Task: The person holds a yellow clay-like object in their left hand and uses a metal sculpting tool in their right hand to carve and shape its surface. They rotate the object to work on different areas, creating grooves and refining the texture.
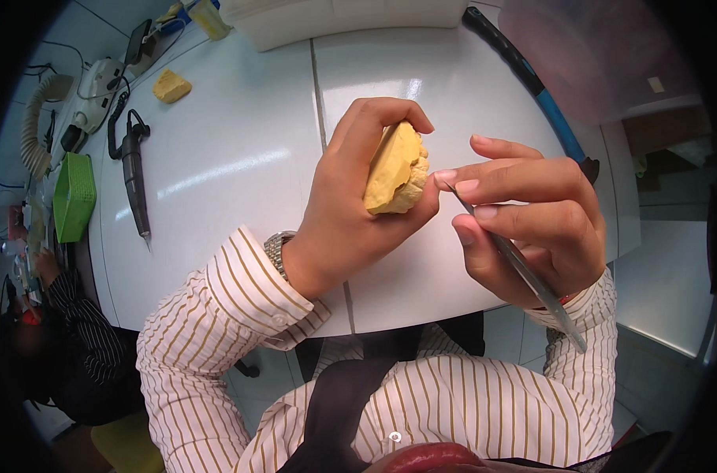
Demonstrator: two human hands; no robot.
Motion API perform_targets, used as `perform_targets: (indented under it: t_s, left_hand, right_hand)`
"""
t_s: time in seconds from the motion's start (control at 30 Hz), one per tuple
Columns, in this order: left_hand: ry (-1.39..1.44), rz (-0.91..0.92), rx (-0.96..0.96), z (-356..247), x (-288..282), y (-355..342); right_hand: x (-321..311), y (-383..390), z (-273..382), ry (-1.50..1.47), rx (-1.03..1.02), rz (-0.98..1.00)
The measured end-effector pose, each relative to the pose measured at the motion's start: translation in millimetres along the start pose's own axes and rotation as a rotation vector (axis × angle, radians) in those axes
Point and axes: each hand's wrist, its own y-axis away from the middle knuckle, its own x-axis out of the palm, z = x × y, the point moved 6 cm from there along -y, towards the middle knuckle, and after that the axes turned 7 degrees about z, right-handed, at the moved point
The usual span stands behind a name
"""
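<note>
My left hand (327, 185) is wrapped round a yellow plaster dental model (391, 175), held up over the white worktop. The model's bumpy tooth side faces right and its flatter cut side faces left. In my right hand (536, 213) is a slim metal carving tool (532, 280), pinched between thumb and fingers. Its thin tip points up and left, close to my left thumb and the model's lower right edge. Whether the tip touches anything I cannot tell. The tool's wider end slants down over my right sleeve.
On the white worktop (232, 229) lie a dark rotary handpiece (135, 181) and another yellow plaster piece (171, 86). A green basket (75, 197) stands at the left edge. A blue-and-black-handled hammer-like tool (532, 79) lies right, a whitish container (350, 20) behind. Another person's sleeve (86, 323) shows left.
</note>
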Motion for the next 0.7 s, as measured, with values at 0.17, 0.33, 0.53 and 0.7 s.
perform_targets:
  t_s: [0.17,0.33,0.53,0.7]
  left_hand:
    - [0.005,0.005,0.116,2.4,-0.4,-1.4]
    - [0.034,0.014,0.179,0.0,0.0,-2.7]
    - [0.075,0.021,0.183,0.3,0.6,-2.8]
    - [0.087,0.021,0.196,-0.4,0.3,-2.6]
  right_hand:
    - [4.4,-2.5,-6.2,-0.096,0.029,0.011]
    - [5.0,-2.2,-7.9,-0.171,0.033,0.029]
    - [5.7,-4.9,-3.0,-0.135,0.026,0.024]
    - [6.2,-6.4,-0.7,-0.106,0.035,0.026]
